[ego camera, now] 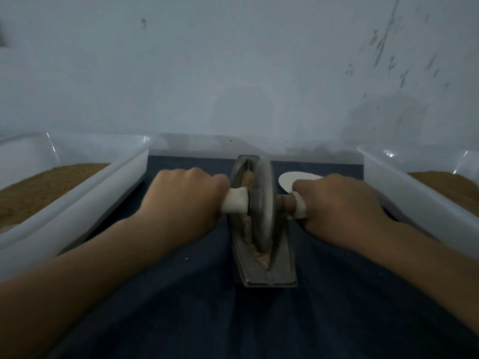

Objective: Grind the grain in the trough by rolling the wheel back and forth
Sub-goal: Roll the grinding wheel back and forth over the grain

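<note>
A grey metal trough (281,268) lies lengthwise on a dark blue cloth, its narrow groove lined with tan crushed grain (248,229). A grey grinding wheel (263,203) stands upright in the groove, toward the far half. An axle runs through the wheel with a white-wrapped handle on each side. My left hand (184,200) grips the left handle (235,200). My right hand (337,208) grips the right handle (298,203), most of which is hidden by the fingers.
A white plastic tub (85,193) with brown grain stands at the left, and a second white tub (414,193) with grain at the right. A small white spoon-like scoop (290,178) lies behind my right hand. A pale wall rises just past the trough.
</note>
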